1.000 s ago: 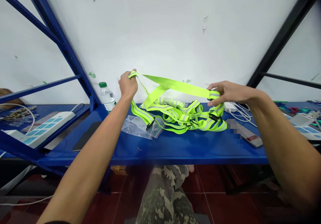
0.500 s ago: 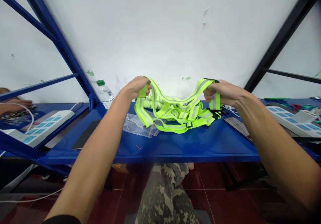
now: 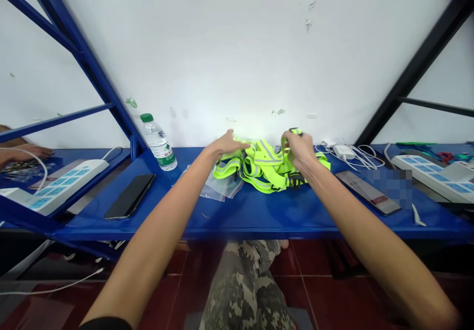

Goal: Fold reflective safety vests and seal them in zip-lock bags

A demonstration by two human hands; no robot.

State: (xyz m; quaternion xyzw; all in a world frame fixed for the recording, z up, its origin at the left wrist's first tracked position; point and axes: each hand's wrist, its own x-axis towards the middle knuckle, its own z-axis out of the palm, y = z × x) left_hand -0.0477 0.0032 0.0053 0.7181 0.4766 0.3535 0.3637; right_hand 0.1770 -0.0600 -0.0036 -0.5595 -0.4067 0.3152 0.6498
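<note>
Neon-yellow reflective harness (image 3: 264, 167) lies bunched and unfolded on the blue worktop (image 3: 259, 221), partly over a plastic bag (image 3: 218, 189). The left hand's (image 3: 227, 146) fingers (image 3: 239, 145) spread at its edge; the right hand's (image 3: 299, 150) fingers (image 3: 292, 140) pinch a raised strap (image 3: 295, 131).

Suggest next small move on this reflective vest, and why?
Probably lift the strap in the right hand higher while the left hand presses the reflective vest down: its straps lie looped over one another, and pulling freely could drag the zip bag beneath it.
</note>
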